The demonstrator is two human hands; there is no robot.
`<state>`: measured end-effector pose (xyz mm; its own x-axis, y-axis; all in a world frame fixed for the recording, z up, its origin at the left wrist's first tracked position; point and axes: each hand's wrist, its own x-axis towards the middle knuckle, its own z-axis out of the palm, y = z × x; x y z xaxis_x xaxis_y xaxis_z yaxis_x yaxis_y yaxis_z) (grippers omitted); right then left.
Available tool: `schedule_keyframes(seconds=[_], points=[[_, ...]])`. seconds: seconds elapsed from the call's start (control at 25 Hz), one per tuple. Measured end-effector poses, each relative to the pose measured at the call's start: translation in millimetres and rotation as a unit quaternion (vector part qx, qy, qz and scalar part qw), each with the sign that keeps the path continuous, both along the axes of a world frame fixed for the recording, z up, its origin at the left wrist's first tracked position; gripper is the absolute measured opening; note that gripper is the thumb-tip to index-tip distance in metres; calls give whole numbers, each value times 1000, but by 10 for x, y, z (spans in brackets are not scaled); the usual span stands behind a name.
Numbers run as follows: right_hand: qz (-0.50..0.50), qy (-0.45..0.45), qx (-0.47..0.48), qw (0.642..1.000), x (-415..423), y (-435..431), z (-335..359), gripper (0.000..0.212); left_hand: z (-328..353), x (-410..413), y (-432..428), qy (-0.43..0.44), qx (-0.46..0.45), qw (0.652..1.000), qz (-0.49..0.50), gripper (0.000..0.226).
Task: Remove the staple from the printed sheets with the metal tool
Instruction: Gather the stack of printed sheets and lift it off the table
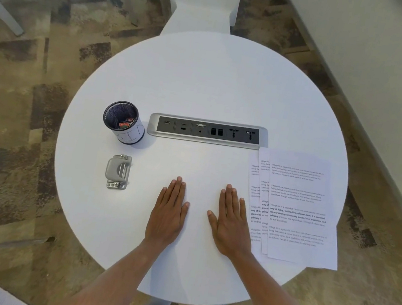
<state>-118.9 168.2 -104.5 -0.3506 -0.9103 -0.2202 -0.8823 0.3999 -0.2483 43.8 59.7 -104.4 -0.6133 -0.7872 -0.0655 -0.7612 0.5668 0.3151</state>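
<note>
While both hands lie flat and idle on the round white counter (213,81), the risk lies in what comes next: the printed sheets (298,208) are fanned loosely at the right, the lowest partly under the right hand's edge, and no staple can be made out from here, so a careless pull could tear a corner or prise at the wrong spot. The metal tool (118,172) sits well apart on the far left, just below a mesh cup (123,122) holding small oddments, so either the paper or the tool must cross the counter, and dragging the fanned sheets could scatter them off the near right rim, which they already overhang.

Left hand (170,210) rests palm down, fingers together and pointing away from the body, its grip fully spread and holding nothing. Right hand (230,222) mirrors it, palm down, fingers straight, grip likewise flat and empty, its outer edge touching the sheets. Both forearms reach in from the near edge, between the tool and the paper, below the socket strip (207,131).
</note>
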Motion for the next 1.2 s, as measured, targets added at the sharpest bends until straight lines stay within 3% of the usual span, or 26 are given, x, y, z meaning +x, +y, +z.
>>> schedule_keyframes(seconds=[0.24,0.32,0.4,0.44,0.52,0.6,0.68,0.76,1.04,1.2], points=[[23,-24,54,998,-37,-32,101,72,38,-49,-3,-19,-25,999,-11,55],[30,-70,37,996,-84,-79,202,73,140,-129,-38,-34,-31,999,-6,51],[-58,-194,-47,978,-262,-90,407,58,271,-283,-95,-22,-1,1000,-14,43],[-128,-215,-122,961,-421,-39,499,42,340,-387,-111,-2,25,999,-22,40],[-265,-151,-207,929,-878,160,579,26,460,-635,-84,51,111,992,-27,42],[-326,-78,-122,934,-1336,412,602,44,558,-914,21,89,217,972,-2,49],[-293,-52,21,955,-1592,619,526,69,617,-1172,182,99,298,949,27,58],[-239,-51,90,966,-1615,747,417,84,654,-1385,356,91,334,937,40,65],[-198,-52,95,974,-1498,749,261,90,720,-1896,586,75,303,944,107,71],[-196,-63,93,974,-1498,739,287,90,718,-1953,510,198,354,872,275,78]])
